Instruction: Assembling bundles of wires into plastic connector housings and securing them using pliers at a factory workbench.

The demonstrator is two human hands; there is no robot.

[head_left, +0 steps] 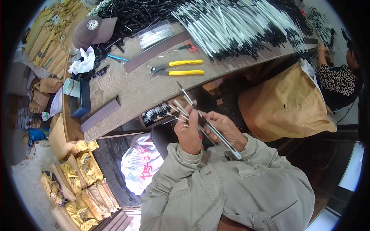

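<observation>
Holding, both hands, front of the torso at the centre of the frame. Left hand (187, 133): fingers curled shut around a loose fan of thin pale sticks (179, 109), thumb upright along the near side of a slender black-and-white rod (219, 134). Right hand (224, 126): thumb and fingers closed on the same rod around its middle; exact fingertip contact partly hidden.

Rod lies clear of the tabletop (135, 90), before the jacket (246, 184). Long axis runs diagonally: narrow, dark tip toward upper left, just beyond the table edge in view; broader pale end toward lower right, over the jacket front. Sticks splay to the left and upper left, their ends uneven.

Handling, by judgement: rod light and fairly stiff, smooth enough to roll between fingers; the narrow tip likely the fragile part. Best hold a pinch at mid-length, clear of the tip. Sticks probably lighter, springy, apt to slip apart unless gathered low in the palm.

Nearby, upper centre: yellow-handled pliers (183, 62), handles spread, on the tabletop. Upper right: broad heap of white rods with black ends (231, 29).
</observation>
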